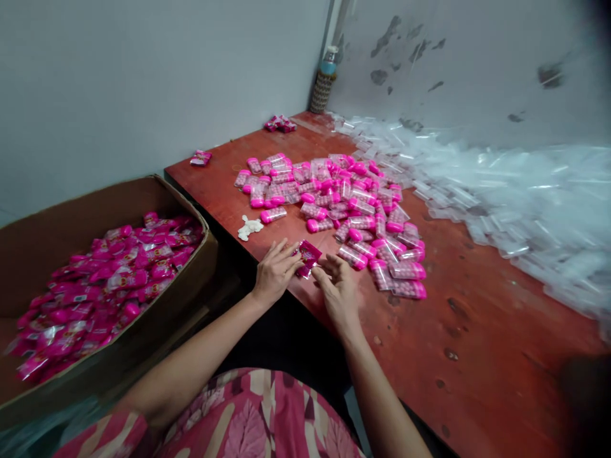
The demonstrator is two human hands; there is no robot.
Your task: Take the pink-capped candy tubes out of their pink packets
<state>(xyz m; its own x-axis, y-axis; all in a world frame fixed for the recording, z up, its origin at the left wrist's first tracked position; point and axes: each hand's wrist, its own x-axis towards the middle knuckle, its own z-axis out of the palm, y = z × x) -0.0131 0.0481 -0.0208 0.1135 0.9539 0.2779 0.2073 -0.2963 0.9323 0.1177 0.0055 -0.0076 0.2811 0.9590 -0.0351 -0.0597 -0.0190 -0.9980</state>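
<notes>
A small dark-pink foil packet is held just above the near edge of the red table. My left hand grips its left side, fingers laid over the foil and the thumb mostly hidden. At its lower right corner, my right hand has thumb and curled fingers closed on the edge; the exact contact is small and hard to see. Just beyond lies a pile of clear plastic tubes with pink caps, filled with pale pink balls. A crumpled white lump sits left of the pile.
On my left stands a cardboard box with many shiny pink wrapped packs. Clear plastic sleeves are heaped along the wall on the red table. Pink packets and a bottle in a woven holder are at the back.
</notes>
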